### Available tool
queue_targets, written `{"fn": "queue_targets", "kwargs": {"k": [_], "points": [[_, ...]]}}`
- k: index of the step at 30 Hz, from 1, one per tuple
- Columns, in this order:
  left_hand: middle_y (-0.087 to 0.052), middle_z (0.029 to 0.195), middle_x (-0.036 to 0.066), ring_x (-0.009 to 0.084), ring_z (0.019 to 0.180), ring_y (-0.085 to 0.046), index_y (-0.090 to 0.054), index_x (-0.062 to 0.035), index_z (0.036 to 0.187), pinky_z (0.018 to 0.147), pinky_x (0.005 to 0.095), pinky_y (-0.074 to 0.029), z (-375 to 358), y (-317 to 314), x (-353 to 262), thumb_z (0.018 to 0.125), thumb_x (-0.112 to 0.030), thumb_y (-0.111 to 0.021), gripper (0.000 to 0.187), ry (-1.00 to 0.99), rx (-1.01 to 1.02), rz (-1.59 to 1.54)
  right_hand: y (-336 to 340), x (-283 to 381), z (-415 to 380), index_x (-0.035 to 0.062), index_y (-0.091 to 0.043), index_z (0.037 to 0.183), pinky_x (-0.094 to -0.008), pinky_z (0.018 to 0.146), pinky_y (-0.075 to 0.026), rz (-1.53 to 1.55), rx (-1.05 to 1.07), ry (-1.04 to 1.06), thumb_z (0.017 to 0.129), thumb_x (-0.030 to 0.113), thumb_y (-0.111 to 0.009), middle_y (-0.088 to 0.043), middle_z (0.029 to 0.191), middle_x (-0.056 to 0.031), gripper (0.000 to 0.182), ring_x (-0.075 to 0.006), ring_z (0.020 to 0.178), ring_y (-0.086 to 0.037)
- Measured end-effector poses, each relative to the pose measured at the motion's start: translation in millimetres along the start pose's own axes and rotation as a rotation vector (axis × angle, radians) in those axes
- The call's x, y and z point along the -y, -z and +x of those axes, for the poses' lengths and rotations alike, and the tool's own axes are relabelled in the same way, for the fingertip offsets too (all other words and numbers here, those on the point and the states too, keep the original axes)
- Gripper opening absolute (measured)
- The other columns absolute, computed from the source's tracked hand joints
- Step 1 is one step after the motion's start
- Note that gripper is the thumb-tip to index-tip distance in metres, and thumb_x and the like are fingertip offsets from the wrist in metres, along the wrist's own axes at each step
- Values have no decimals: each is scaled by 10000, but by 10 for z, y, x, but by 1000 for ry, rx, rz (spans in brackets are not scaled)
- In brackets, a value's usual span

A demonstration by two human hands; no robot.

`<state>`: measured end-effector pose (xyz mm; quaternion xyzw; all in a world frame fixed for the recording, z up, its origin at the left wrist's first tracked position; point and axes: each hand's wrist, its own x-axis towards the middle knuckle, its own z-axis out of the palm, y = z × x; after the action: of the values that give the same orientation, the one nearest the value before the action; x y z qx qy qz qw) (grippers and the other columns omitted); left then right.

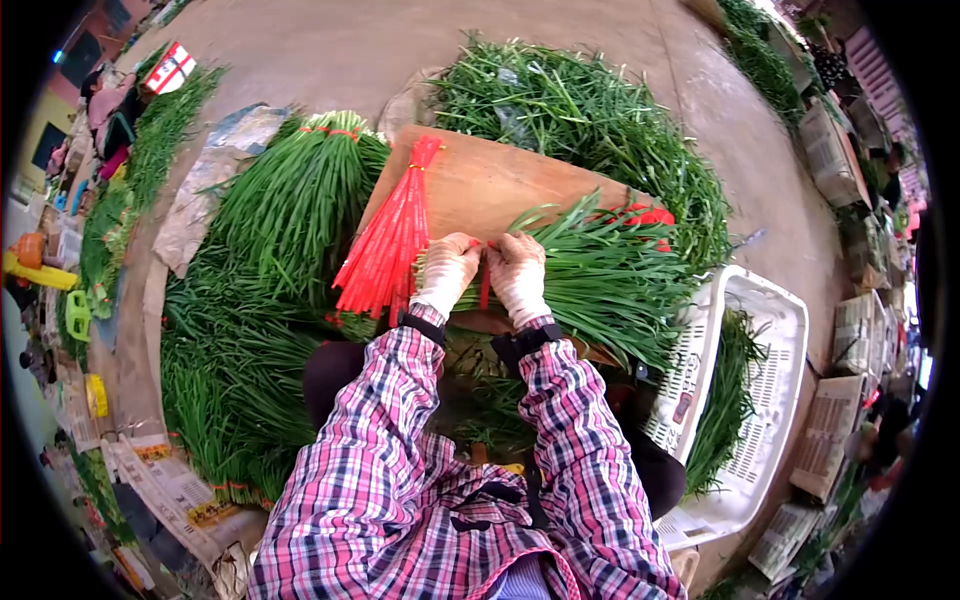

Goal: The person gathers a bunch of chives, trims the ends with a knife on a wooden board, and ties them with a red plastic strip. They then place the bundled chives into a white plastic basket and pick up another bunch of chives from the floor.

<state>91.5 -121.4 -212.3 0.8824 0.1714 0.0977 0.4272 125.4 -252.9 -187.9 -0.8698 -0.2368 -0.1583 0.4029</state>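
Both hands, wrapped in white tape or cloth, meet over the near edge of a wooden board. My left hand has its fingers pinched on a red tie strip. Close beside it, my right hand is closed at the same strip, next to the stem end of a bunch of green leaves that fans out to the right. A bundle of red strips lies on the board to the left of my hands, gathered at its top. The stem ends are mostly hidden by my hands.
Tied green bunches lie at left, with more greens below. Loose greens are heaped behind the board. A white plastic crate holding greens stands at right. People sit at far left.
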Motion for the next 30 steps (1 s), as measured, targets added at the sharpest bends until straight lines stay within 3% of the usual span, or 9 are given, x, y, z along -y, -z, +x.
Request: {"fn": "queue_targets", "kwargs": {"k": [4,7,10,12,17,21,24,28,30], "points": [[-698,897,171,318,823,-675,-707,-21,928,751,367,-515,-77,90,-69,841,-149,-680,158,-76,16,-143,26,15,12,85,-643,732,-465,733,-464,-56,67,-25,719,131,-706,-606,752,-125,79,-352,803,-592],[-695,893,155,300,817,-668,-700,-11,907,758,362,-514,-87,120,-77,809,-98,-682,133,-131,-2,-137,175,136,151,92,-647,735,-458,767,-460,-174,117,260,707,124,-698,-608,762,-117,67,-335,827,-592],[-688,886,147,286,825,-667,-693,-4,895,758,357,-515,-123,131,-5,794,-53,-671,115,-172,-9,-211,212,221,251,99,-652,730,-456,794,-458,-235,243,288,703,122,-690,-613,770,-104,52,-325,838,-592],[-685,888,145,282,827,-666,-691,-2,894,756,354,-514,-159,138,-18,797,-39,-662,108,-144,21,-285,112,27,163,109,-677,750,-434,785,-472,-120,232,115,694,154,-734,-637,792,-74,92,-315,848,-603],[-666,876,162,325,814,-647,-685,-4,869,737,365,-506,-154,121,-91,790,-43,-664,91,-169,-43,-223,80,-184,195,-7,-652,824,-371,740,-489,79,390,-81,756,116,-741,-604,797,-141,167,-306,802,-596],[-645,847,170,368,810,-626,-674,-18,811,738,414,-500,-167,100,-61,767,-82,-671,78,-155,-86,-240,99,-225,310,7,-675,912,-366,815,-490,160,622,-336,776,186,-740,-648,918,-163,234,-322,897,-620],[-635,849,167,342,793,-624,-654,1,830,731,371,-497,-173,108,-50,769,-27,-659,67,-181,-71,-272,128,-175,377,7,-675,927,-365,820,-487,172,695,-397,792,200,-727,-644,927,-159,241,-312,900,-623],[-631,865,167,349,825,-622,-650,0,864,747,382,-496,-203,140,-51,752,-15,-652,112,-182,-48,-268,145,-88,341,-12,-637,834,-367,773,-484,37,570,-123,794,133,-709,-605,809,-144,167,-299,825,-593],[-637,883,155,351,840,-624,-654,-15,869,749,392,-501,-244,117,-34,741,-12,-663,128,-222,-42,-208,173,-38,307,-5,-638,805,-411,780,-479,-15,507,21,747,93,-709,-605,810,-151,135,-353,839,-575]]}}
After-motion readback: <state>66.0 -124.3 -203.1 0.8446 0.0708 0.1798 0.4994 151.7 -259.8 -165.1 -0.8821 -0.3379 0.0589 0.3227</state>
